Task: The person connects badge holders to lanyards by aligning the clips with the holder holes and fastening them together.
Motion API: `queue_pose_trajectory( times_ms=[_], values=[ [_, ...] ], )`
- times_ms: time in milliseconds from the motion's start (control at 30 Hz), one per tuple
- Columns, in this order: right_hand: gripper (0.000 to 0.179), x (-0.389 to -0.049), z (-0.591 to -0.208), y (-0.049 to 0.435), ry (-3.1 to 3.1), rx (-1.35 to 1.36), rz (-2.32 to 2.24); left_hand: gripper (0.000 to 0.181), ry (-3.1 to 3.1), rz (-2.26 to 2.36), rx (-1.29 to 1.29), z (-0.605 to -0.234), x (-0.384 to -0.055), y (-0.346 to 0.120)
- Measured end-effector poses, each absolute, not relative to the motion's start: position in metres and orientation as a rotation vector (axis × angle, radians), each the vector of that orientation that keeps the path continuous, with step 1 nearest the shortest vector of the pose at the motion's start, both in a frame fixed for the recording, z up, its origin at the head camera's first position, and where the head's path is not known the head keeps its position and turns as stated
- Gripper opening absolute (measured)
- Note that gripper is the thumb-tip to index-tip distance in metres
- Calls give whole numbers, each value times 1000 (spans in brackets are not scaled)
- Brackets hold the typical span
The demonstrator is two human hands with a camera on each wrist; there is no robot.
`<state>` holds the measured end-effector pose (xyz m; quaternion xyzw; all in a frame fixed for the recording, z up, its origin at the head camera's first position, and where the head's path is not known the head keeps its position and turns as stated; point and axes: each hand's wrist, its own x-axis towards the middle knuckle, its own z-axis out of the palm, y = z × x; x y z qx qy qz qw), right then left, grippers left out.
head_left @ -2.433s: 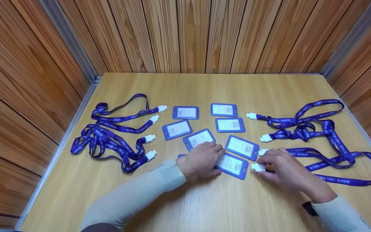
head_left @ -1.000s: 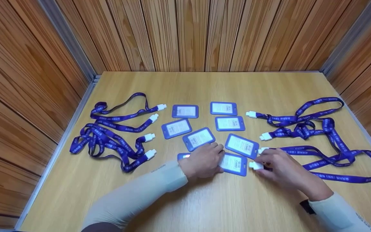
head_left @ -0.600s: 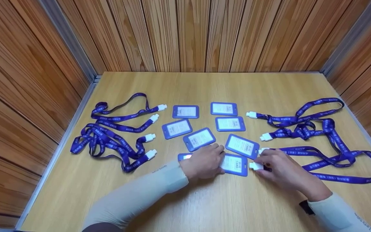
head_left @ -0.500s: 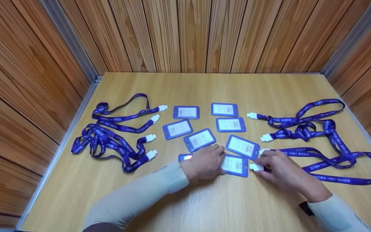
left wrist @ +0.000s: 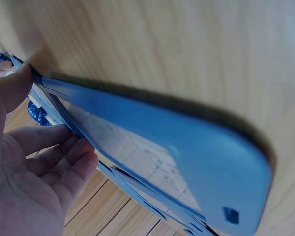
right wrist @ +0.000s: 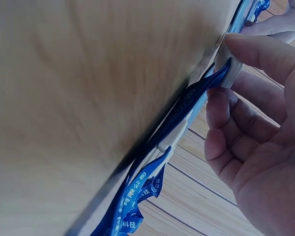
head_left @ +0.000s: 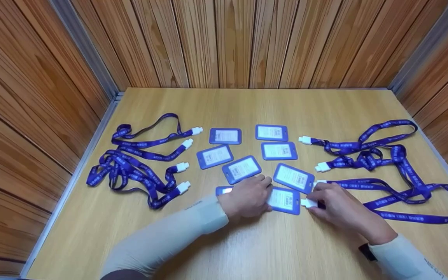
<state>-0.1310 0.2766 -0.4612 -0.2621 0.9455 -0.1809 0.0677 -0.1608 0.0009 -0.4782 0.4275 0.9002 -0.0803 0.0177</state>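
Note:
My left hand [head_left: 249,196] pinches the left end of a blue card holder [head_left: 284,200] between thumb and fingers, near the front of the group. Its slotted end points right, toward my right hand [head_left: 335,208]. That hand holds a white lanyard clip [head_left: 308,203] between thumb and fingers, its tip a small gap from the slot. From the clip a blue lanyard [right wrist: 201,91] runs back under the right hand. Another card holder [left wrist: 206,152] lies under the left wrist, mostly hidden in the head view. One more card holder [head_left: 294,178] lies just above the pinched one.
Several more card holders [head_left: 226,136] lie flat mid-table. Lanyards with white clips lie in a left bunch [head_left: 130,171] and a right bunch [head_left: 399,155], clips facing inward. Wooden panels [head_left: 231,42] enclose the table [head_left: 247,252] at the back and sides.
The pinched card holder has turned straighter, its slotted end rising slightly toward the clip. My right hand has shifted slightly left with the clip. Other card holders and lanyards stay put.

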Motion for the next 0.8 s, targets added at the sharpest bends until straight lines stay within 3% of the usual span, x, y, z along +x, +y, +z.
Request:
queue_pose_trajectory(
  times_ms=[800],
  values=[
    [28, -132, -459, 273, 2779, -753, -534, 68, 2802, -232, 1281, -478, -159, 0]
  ],
)
